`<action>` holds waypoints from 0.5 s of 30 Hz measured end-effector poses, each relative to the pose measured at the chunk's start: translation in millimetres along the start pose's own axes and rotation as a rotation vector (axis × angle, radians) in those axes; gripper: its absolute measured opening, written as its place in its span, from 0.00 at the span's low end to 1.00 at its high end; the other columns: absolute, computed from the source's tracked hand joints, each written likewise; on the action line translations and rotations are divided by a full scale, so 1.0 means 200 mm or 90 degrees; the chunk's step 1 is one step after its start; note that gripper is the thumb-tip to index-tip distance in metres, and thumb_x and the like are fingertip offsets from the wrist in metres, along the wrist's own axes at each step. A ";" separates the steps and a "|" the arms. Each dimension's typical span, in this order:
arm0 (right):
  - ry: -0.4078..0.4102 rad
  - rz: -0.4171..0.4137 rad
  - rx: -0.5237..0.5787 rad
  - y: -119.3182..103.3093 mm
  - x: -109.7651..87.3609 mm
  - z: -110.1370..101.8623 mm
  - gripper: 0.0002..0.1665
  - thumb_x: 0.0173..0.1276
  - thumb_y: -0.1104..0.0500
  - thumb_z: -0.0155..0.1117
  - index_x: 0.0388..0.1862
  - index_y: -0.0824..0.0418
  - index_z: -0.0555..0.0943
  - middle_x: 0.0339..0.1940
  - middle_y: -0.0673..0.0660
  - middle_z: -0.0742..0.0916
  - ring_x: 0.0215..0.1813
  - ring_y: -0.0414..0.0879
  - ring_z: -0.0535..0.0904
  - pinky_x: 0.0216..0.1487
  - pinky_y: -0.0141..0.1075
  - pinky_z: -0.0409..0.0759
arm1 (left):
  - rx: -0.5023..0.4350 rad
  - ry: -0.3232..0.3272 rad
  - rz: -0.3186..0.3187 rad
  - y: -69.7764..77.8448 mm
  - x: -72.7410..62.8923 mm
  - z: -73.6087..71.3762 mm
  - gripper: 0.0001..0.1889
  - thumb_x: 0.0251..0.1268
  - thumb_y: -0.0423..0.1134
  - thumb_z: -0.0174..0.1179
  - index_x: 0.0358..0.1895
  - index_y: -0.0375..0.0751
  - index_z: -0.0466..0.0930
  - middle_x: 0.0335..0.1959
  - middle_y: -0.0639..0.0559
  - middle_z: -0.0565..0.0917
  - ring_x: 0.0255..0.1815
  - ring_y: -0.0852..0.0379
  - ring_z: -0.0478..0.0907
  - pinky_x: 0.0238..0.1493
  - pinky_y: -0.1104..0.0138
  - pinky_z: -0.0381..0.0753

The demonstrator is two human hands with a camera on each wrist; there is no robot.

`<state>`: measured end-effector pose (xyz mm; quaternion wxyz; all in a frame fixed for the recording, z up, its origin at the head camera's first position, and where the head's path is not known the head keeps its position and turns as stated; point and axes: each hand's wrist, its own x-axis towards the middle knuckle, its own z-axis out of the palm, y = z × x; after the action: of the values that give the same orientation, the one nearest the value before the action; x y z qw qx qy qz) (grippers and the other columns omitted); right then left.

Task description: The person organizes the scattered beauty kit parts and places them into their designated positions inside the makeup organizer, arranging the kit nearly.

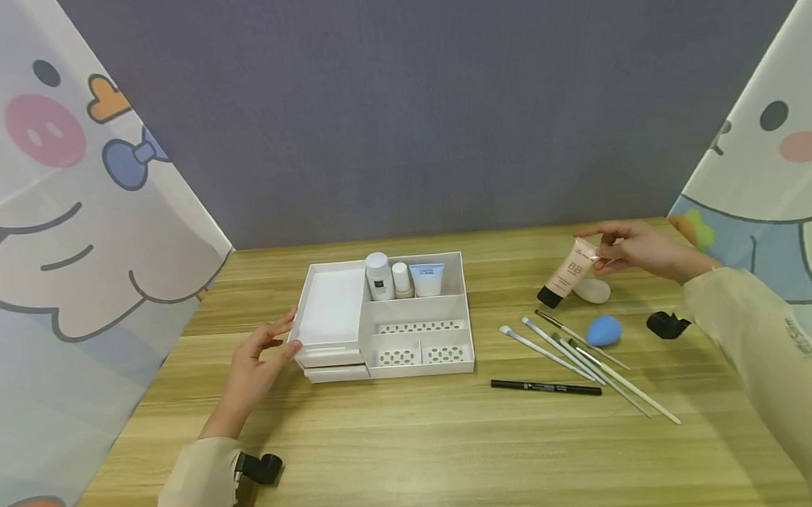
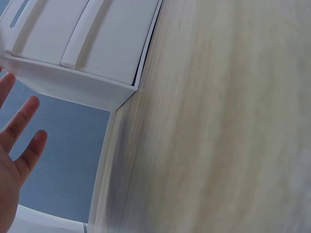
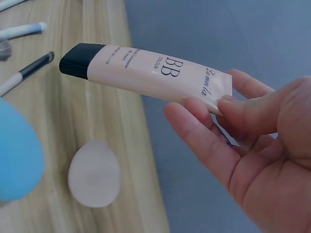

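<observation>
A beige tube of BB cream with a black cap tilts cap-down above the table; my right hand pinches its flat end between thumb and fingers. In the right wrist view the tube shows its printed front. My left hand is at the left side of a white organizer, thumb near its front corner. The left wrist view shows spread fingers beside the organizer's drawers. Inside its back compartment stand a white bottle, a smaller white-capped bottle and a light blue tube.
Several makeup brushes lie across one another on the right of the wooden table. Nearby are a blue makeup sponge, a pale egg-shaped sponge and a black pen. A grey panel rises behind the table.
</observation>
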<state>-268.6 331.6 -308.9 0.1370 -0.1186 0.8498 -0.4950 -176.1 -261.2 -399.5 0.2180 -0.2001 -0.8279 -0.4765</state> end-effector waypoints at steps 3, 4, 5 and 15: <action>-0.004 -0.019 -0.024 -0.04 0.02 0.00 0.29 0.75 0.74 0.45 0.73 0.76 0.60 0.40 0.67 0.71 0.41 0.45 0.82 0.48 0.44 0.84 | 0.008 0.001 0.002 -0.01 0.00 0.00 0.16 0.57 0.17 0.64 0.50 0.28 0.80 0.63 0.37 0.75 0.61 0.75 0.70 0.49 0.72 0.74; -0.006 -0.024 -0.030 -0.06 0.02 0.00 0.28 0.75 0.74 0.45 0.73 0.75 0.60 0.40 0.67 0.71 0.41 0.46 0.82 0.48 0.44 0.84 | 0.012 0.001 0.003 -0.01 0.00 0.00 0.16 0.58 0.17 0.63 0.50 0.27 0.79 0.63 0.37 0.75 0.61 0.76 0.70 0.49 0.72 0.74; -0.008 -0.026 -0.031 -0.07 0.03 0.01 0.28 0.76 0.74 0.45 0.73 0.75 0.61 0.40 0.67 0.71 0.41 0.46 0.82 0.48 0.44 0.84 | 0.014 0.001 0.005 -0.01 -0.01 0.00 0.16 0.58 0.17 0.63 0.50 0.26 0.79 0.63 0.36 0.75 0.61 0.76 0.69 0.49 0.72 0.74; -0.018 -0.044 -0.046 -0.21 0.07 0.02 0.27 0.76 0.72 0.49 0.73 0.74 0.63 0.38 0.67 0.72 0.41 0.50 0.85 0.45 0.41 0.85 | 0.005 -0.002 -0.006 0.01 0.00 0.00 0.17 0.58 0.18 0.64 0.51 0.30 0.80 0.64 0.37 0.75 0.61 0.76 0.70 0.49 0.74 0.74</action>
<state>-276.8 302.8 -275.3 0.1274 -0.1596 0.8604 -0.4670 -175.0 -260.8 -398.3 0.2149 -0.1960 -0.8311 -0.4740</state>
